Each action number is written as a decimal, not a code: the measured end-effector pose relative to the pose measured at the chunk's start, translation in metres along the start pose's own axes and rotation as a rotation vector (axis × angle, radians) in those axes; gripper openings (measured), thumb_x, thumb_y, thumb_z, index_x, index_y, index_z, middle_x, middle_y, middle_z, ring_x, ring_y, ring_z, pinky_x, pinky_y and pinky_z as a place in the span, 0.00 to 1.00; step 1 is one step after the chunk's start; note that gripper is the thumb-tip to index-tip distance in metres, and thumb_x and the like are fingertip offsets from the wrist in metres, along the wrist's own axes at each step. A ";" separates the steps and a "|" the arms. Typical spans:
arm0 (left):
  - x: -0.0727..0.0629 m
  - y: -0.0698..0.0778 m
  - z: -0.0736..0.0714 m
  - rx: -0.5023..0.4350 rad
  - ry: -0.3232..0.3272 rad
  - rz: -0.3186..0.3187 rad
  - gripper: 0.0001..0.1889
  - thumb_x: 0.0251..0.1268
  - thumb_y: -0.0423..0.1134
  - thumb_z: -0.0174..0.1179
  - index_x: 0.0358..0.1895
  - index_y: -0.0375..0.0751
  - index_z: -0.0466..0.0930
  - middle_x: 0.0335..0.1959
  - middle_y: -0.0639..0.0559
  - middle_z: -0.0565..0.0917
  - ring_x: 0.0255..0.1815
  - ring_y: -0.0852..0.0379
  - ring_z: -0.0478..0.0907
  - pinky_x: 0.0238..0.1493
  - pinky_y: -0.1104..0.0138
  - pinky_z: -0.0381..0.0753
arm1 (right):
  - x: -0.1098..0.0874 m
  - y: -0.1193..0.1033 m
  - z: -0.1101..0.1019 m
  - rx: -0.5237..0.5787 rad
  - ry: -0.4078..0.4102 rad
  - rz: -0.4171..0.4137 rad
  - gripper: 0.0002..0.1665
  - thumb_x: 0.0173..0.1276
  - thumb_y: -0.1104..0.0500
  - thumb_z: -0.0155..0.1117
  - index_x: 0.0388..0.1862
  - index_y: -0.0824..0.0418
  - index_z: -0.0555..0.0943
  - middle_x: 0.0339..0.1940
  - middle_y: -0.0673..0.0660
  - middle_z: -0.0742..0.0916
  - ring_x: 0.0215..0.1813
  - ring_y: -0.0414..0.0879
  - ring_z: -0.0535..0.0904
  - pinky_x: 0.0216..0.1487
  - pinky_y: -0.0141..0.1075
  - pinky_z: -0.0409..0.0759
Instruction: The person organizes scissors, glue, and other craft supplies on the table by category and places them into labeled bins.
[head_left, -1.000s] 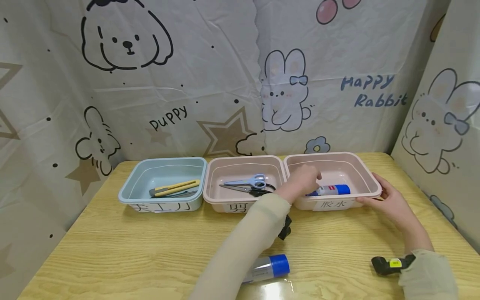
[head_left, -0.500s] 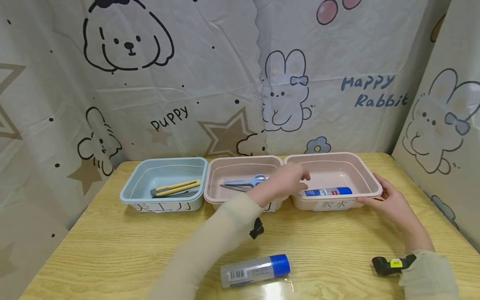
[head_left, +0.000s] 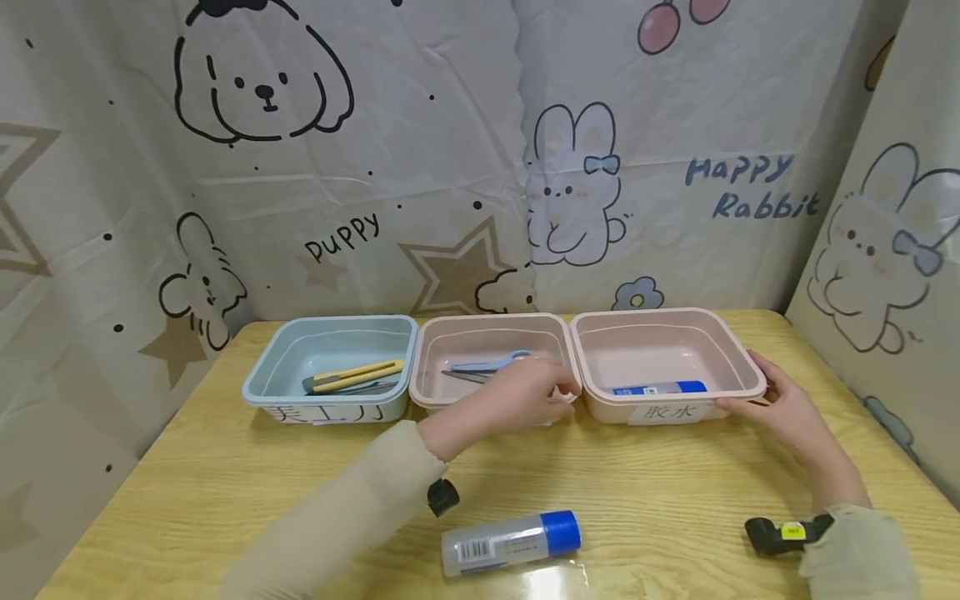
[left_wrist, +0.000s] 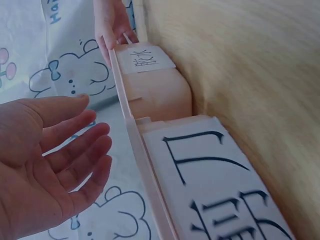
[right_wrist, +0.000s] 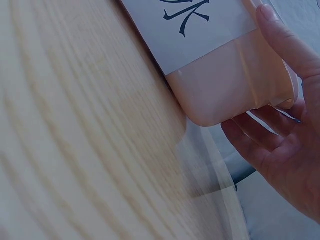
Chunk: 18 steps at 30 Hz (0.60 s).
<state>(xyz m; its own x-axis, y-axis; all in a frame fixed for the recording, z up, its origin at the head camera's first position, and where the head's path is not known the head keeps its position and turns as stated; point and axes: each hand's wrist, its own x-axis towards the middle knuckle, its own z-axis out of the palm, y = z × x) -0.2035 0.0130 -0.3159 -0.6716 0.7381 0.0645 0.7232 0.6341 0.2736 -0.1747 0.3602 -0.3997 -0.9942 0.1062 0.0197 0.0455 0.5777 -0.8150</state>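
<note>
My left hand (head_left: 525,393) hovers over the front of the middle pink bin (head_left: 491,322), its fingers loosely curved and holding nothing. In the left wrist view, that hand (left_wrist: 52,160) is beside the bin rims. My right hand (head_left: 787,417) grips the right front corner of the right pink bin (head_left: 660,350). The right wrist view shows the thumb on its rim and the fingers round its end wall. A blue-capped glue tube (head_left: 667,387) lies in this bin, partly hidden by the front wall. Blue-handled scissors (head_left: 480,366) and another metal blade lie in the middle bin, partly behind my left hand.
To the left, a blue bin (head_left: 337,331) holds a yellow utility knife (head_left: 356,377) and darker pieces. A large clear bottle (head_left: 510,543) with a blue cap lies on the wooden table (head_left: 645,500) near the front. A printed cloth (head_left: 450,167) hangs behind the bins.
My left hand has moved out of the right bin, leftward to above the middle bin, leaving the tube inside. My right hand has stayed on the right bin's corner.
</note>
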 end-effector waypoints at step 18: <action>-0.091 0.001 0.023 -0.041 -0.101 0.075 0.05 0.56 0.45 0.61 0.35 0.52 0.80 0.33 0.63 0.77 0.35 0.68 0.74 0.36 0.79 0.72 | -0.001 0.001 -0.001 0.015 0.003 -0.007 0.58 0.58 0.48 0.65 0.73 0.60 0.37 0.71 0.70 0.52 0.67 0.69 0.52 0.60 0.64 0.55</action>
<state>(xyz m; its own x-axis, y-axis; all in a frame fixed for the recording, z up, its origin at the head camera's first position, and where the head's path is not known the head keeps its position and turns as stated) -0.1385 -0.0482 -0.3437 -0.5944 0.8041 -0.0100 0.7625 0.5676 0.3105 -0.1739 0.3614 -0.4001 -0.9942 0.1043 0.0272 0.0369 0.5664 -0.8233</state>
